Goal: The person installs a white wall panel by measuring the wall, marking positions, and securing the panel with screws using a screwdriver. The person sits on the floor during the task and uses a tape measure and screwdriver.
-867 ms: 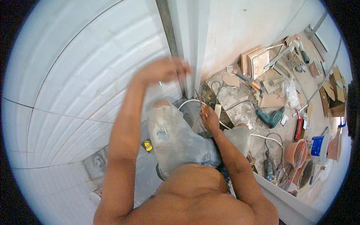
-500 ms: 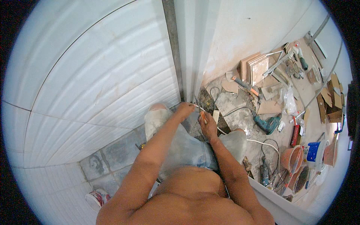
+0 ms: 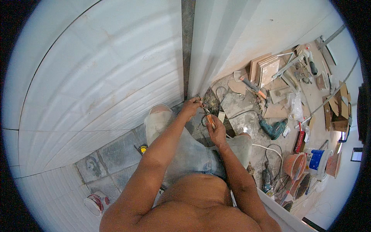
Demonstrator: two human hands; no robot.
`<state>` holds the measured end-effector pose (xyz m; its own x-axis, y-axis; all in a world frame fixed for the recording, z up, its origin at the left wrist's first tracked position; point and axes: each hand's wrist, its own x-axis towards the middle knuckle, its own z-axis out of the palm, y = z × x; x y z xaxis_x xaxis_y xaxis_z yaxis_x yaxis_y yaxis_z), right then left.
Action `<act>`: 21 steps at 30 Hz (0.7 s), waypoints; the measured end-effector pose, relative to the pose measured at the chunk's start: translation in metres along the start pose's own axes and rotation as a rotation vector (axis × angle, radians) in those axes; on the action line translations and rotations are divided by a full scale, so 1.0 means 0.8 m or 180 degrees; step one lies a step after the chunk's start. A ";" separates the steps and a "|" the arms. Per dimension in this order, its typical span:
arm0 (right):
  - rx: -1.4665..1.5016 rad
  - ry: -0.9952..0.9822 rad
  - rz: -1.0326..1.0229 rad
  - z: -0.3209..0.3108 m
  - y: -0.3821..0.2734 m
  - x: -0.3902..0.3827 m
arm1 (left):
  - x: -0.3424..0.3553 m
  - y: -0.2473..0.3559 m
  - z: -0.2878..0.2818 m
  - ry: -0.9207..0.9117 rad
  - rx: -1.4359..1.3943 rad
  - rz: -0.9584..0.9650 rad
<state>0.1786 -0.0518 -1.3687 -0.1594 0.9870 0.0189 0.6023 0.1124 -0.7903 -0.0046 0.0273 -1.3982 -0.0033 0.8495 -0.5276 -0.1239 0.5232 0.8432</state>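
Observation:
My left hand is closed in a pinch, low by the wall corner, on what looks like the end of a thin cable. My right hand wraps round an orange-handled hand tool. Its slim front part points toward my left fingertips; its exact kind is too small to make out. Both hands are close together above the floor, between my knees. Behind my right wrist, a white cable runs out past my right knee.
White ribbed wall tiles rise at the left. Rightward lie a green power drill, an orange-and-grey power tool, stacked tiles, an angle grinder and buckets. A yellow tape measure lies left of my leg; a bucket stands behind.
My view has shifted slightly, so the wall corner sits farther right. My left hand has moved slightly up, and the white cable between the hands shows less. My right hand keeps the orange-handled tool.

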 end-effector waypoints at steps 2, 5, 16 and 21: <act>0.0300 -0.0119 0.0150 0.000 0.002 0.002 | 0.001 0.000 0.002 0.0036 0.0079 -0.0018; 0.0860 -0.0495 0.0636 -0.004 0.004 0.007 | 0.005 -0.001 0.003 0.0000 0.0015 -0.0045; 0.3167 -0.1405 0.2451 -0.044 0.014 0.043 | 0.004 -0.001 0.002 -0.0213 -0.0291 -0.0052; 0.0377 -0.0160 -0.0001 -0.028 0.005 0.035 | 0.013 -0.016 0.013 -0.0406 0.0304 -0.0240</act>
<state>0.1940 -0.0215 -1.3580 -0.2004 0.9797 -0.0092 0.5060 0.0955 -0.8572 0.0075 0.0301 -1.4132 0.1290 0.8063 -0.5773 -0.0241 0.5845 0.8110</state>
